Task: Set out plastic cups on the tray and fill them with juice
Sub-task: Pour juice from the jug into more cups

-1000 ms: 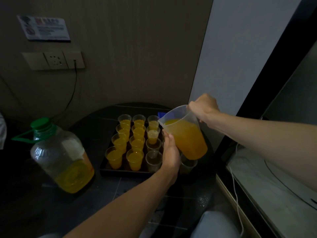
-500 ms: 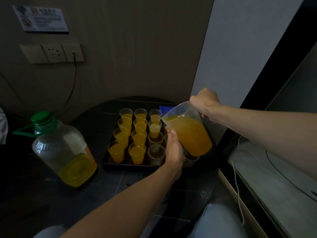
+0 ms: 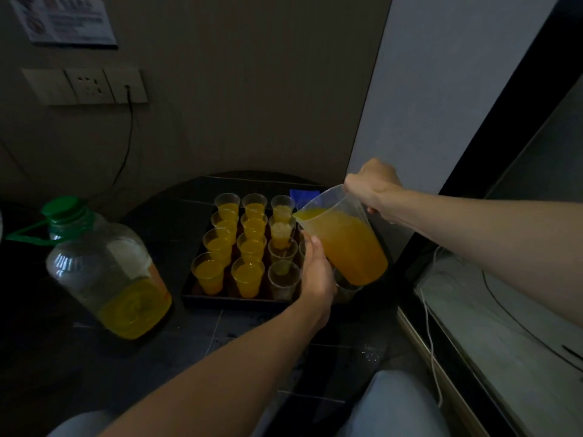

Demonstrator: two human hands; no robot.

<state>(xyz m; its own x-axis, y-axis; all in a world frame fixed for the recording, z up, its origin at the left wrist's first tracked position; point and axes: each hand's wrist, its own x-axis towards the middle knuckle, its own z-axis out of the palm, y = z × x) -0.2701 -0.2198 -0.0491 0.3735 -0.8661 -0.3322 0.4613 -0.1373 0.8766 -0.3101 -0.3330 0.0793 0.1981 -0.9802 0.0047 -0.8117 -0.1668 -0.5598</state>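
Nearest the camera, two knees in pale blue trousers (image 3: 400,405) fill the bottom edge, with both bare forearms reaching out over a dark round table (image 3: 94,357).

The left hand (image 3: 317,272) lies at the tray's near right corner, fingers pointing up and away. It is curled against the lower side of the jug; whether it grips or only steadies cannot be told.

The tray (image 3: 233,300) is dark and rectangular, its long axis running away from the person. On it plastic cups (image 3: 247,277) stand upright in rows. The two left columns hold orange juice. In the third column the two near cups look almost empty, and the two far ones hold pale, foamy juice.

To the left, well apart from the tray, a big clear bottle (image 3: 110,272) with a green cap and handle stands on the table, juice in its bottom part.

Above the tray's right side, the clear jug (image 3: 347,244) is tilted, its long axis slanting from lower right to upper left, spout pointing left over the third column. It is over half full. The right hand (image 3: 372,187) is closed around its handle at the upper rim.

Farther off, a wall socket (image 3: 88,86) with a black cord sits on the brown wall.
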